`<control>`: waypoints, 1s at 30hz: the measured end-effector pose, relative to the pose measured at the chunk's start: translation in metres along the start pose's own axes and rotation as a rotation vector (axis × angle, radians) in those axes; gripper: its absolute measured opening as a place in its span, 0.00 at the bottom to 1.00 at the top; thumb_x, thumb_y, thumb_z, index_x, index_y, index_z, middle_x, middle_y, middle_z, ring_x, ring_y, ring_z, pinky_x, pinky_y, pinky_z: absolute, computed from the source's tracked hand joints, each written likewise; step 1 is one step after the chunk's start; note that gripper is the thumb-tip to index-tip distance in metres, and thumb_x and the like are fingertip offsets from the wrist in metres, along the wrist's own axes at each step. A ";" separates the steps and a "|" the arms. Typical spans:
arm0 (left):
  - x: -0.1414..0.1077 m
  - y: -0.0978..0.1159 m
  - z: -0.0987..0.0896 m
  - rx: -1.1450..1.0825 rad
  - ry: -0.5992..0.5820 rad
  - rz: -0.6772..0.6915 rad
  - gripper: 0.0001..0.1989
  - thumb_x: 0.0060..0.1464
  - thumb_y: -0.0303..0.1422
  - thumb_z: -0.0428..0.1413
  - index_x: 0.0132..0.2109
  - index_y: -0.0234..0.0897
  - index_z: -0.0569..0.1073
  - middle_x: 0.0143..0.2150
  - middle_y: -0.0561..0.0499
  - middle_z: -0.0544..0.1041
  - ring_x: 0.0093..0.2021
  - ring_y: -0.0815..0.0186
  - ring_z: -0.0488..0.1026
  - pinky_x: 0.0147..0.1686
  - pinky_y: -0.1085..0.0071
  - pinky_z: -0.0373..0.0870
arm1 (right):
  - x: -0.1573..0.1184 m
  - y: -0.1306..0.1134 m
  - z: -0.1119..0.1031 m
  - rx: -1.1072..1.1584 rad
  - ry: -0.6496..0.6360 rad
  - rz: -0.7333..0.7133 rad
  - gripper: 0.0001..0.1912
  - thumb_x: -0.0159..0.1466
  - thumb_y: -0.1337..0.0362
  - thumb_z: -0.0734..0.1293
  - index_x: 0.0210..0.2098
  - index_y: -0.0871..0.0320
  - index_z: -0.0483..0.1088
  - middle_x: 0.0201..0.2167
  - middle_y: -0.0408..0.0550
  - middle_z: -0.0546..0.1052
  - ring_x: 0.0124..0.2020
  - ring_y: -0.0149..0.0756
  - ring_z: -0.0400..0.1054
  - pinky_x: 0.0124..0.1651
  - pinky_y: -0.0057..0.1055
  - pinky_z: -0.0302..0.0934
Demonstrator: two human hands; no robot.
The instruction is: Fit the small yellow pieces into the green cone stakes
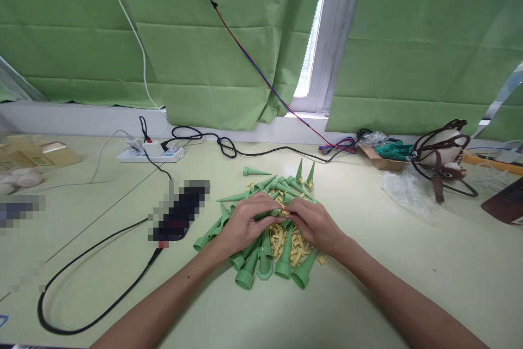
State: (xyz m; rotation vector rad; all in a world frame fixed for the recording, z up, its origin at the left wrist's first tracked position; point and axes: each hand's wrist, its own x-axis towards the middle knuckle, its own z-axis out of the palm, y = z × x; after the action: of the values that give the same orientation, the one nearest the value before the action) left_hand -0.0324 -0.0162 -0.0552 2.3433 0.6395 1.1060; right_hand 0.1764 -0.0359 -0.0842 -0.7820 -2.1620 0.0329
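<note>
My left hand (248,220) is closed around a green plastic cone (276,212), mostly hidden by my fingers. Opposite it, my right hand (312,222) pinches a small yellow plastic piece (284,212) against the cone's end. Both hands hover over a heap of green cones (246,275) with wide open bases and pointed tips. Small yellow pieces (300,251) lie piled among them, mostly under my right hand. Behind the heap, two green cones with yellow pieces at their bases (310,176) stand upright. A single cone (255,171) lies on its side to their left.
A blurred-out dark phone-like device (182,212) with a black cable lies left of the heap. Along the wall are a power strip (151,154) and loose wires (261,152). At right are a small carton (382,159), clear plastic bags (404,191) and a bag with brown straps (441,153).
</note>
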 end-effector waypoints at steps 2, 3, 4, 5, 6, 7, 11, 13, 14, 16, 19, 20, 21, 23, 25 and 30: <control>0.000 0.000 0.000 0.000 -0.005 -0.002 0.05 0.58 0.27 0.59 0.42 0.35 0.78 0.38 0.47 0.80 0.40 0.62 0.73 0.41 0.66 0.71 | 0.000 0.000 0.000 -0.008 -0.003 -0.004 0.05 0.70 0.71 0.58 0.43 0.57 0.64 0.34 0.49 0.73 0.33 0.35 0.69 0.33 0.28 0.62; -0.001 -0.001 0.000 0.003 -0.006 -0.002 0.05 0.58 0.27 0.59 0.42 0.35 0.78 0.38 0.47 0.80 0.40 0.61 0.73 0.41 0.65 0.71 | 0.000 0.000 0.000 -0.012 -0.005 -0.004 0.05 0.70 0.71 0.58 0.43 0.57 0.64 0.34 0.49 0.73 0.33 0.35 0.69 0.33 0.28 0.62; -0.001 -0.001 0.000 0.005 -0.006 -0.001 0.05 0.58 0.27 0.59 0.42 0.35 0.78 0.38 0.46 0.80 0.40 0.61 0.73 0.41 0.65 0.71 | 0.000 0.000 0.000 -0.014 -0.008 -0.004 0.05 0.71 0.71 0.58 0.43 0.57 0.64 0.34 0.48 0.73 0.33 0.35 0.69 0.33 0.28 0.62; -0.001 -0.001 0.000 0.006 -0.005 0.002 0.05 0.58 0.27 0.59 0.42 0.35 0.78 0.38 0.46 0.80 0.41 0.61 0.73 0.41 0.65 0.72 | 0.000 -0.001 0.000 -0.015 -0.011 -0.003 0.06 0.71 0.71 0.58 0.43 0.57 0.64 0.34 0.48 0.73 0.33 0.35 0.69 0.33 0.28 0.62; -0.001 -0.001 0.000 0.006 -0.004 0.005 0.06 0.58 0.27 0.59 0.42 0.35 0.78 0.38 0.46 0.80 0.41 0.61 0.73 0.41 0.65 0.72 | 0.000 -0.001 0.000 -0.015 -0.013 -0.002 0.06 0.71 0.71 0.57 0.43 0.57 0.64 0.34 0.48 0.73 0.33 0.35 0.69 0.33 0.28 0.62; -0.001 -0.001 0.000 0.006 -0.005 0.009 0.06 0.58 0.27 0.58 0.42 0.35 0.78 0.38 0.46 0.80 0.41 0.61 0.73 0.41 0.65 0.72 | 0.000 -0.001 0.000 -0.013 -0.013 -0.001 0.06 0.71 0.71 0.57 0.43 0.57 0.64 0.33 0.48 0.73 0.33 0.34 0.69 0.33 0.28 0.62; -0.001 0.000 0.000 0.025 -0.010 0.034 0.06 0.60 0.30 0.58 0.42 0.35 0.79 0.38 0.46 0.79 0.40 0.61 0.73 0.40 0.65 0.72 | 0.000 -0.002 0.000 -0.017 -0.013 -0.004 0.06 0.71 0.70 0.57 0.43 0.57 0.64 0.33 0.48 0.72 0.32 0.35 0.69 0.33 0.29 0.62; 0.000 0.000 -0.001 0.037 -0.007 0.060 0.06 0.60 0.30 0.58 0.42 0.35 0.78 0.38 0.45 0.79 0.39 0.61 0.73 0.39 0.65 0.72 | 0.001 -0.003 0.000 -0.023 -0.012 -0.007 0.06 0.70 0.71 0.57 0.42 0.57 0.64 0.32 0.48 0.72 0.32 0.35 0.69 0.33 0.29 0.62; 0.000 0.001 -0.001 0.042 -0.004 0.077 0.06 0.60 0.30 0.58 0.42 0.34 0.78 0.38 0.45 0.79 0.39 0.61 0.73 0.39 0.65 0.72 | 0.001 -0.003 -0.001 -0.026 -0.014 -0.008 0.06 0.70 0.71 0.57 0.42 0.57 0.64 0.32 0.48 0.72 0.32 0.35 0.69 0.32 0.29 0.62; 0.001 0.001 -0.001 0.057 0.002 0.116 0.06 0.60 0.30 0.57 0.43 0.34 0.78 0.38 0.45 0.79 0.39 0.61 0.73 0.39 0.64 0.72 | 0.001 -0.003 -0.001 -0.033 -0.015 -0.010 0.06 0.71 0.71 0.57 0.42 0.57 0.63 0.32 0.48 0.72 0.32 0.35 0.69 0.32 0.29 0.62; 0.001 0.000 -0.002 0.079 0.005 0.168 0.07 0.61 0.30 0.56 0.43 0.34 0.78 0.38 0.44 0.80 0.40 0.60 0.73 0.39 0.63 0.72 | 0.000 -0.002 0.000 -0.042 -0.010 -0.010 0.06 0.71 0.70 0.57 0.42 0.57 0.63 0.33 0.48 0.73 0.32 0.35 0.69 0.32 0.29 0.62; 0.001 -0.001 -0.002 0.081 0.007 0.182 0.07 0.61 0.30 0.56 0.44 0.34 0.78 0.38 0.44 0.80 0.40 0.60 0.73 0.39 0.63 0.72 | -0.001 -0.002 0.000 -0.041 -0.007 -0.009 0.05 0.71 0.70 0.57 0.42 0.57 0.63 0.33 0.48 0.73 0.32 0.35 0.69 0.32 0.30 0.62; 0.000 -0.001 -0.002 0.082 0.010 0.192 0.07 0.61 0.29 0.56 0.44 0.34 0.77 0.38 0.44 0.80 0.40 0.60 0.73 0.39 0.63 0.72 | -0.001 -0.002 0.000 -0.037 -0.003 -0.011 0.05 0.71 0.70 0.57 0.42 0.57 0.63 0.33 0.48 0.73 0.33 0.35 0.69 0.32 0.30 0.62; 0.000 -0.002 -0.002 0.082 0.011 0.205 0.07 0.61 0.28 0.55 0.45 0.34 0.77 0.39 0.43 0.80 0.41 0.60 0.73 0.40 0.62 0.73 | -0.002 -0.001 0.001 -0.031 0.001 -0.011 0.05 0.70 0.70 0.58 0.42 0.56 0.63 0.34 0.48 0.73 0.33 0.35 0.69 0.33 0.30 0.62; -0.001 -0.003 -0.002 0.083 0.009 0.211 0.08 0.61 0.27 0.55 0.46 0.34 0.77 0.40 0.43 0.80 0.42 0.60 0.72 0.40 0.62 0.73 | -0.002 -0.001 0.001 -0.030 0.006 -0.011 0.05 0.70 0.71 0.58 0.42 0.56 0.63 0.34 0.48 0.73 0.33 0.35 0.69 0.33 0.30 0.62; -0.001 -0.004 -0.001 0.109 0.002 0.228 0.09 0.62 0.27 0.55 0.46 0.35 0.77 0.40 0.43 0.80 0.42 0.59 0.73 0.40 0.61 0.73 | -0.001 0.000 0.002 -0.034 0.007 -0.002 0.05 0.70 0.70 0.58 0.43 0.56 0.64 0.33 0.48 0.73 0.32 0.35 0.68 0.31 0.30 0.61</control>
State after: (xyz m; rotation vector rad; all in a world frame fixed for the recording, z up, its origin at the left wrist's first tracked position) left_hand -0.0349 -0.0129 -0.0575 2.5588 0.4508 1.1978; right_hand 0.1758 -0.0363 -0.0860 -0.7985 -2.1621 -0.0079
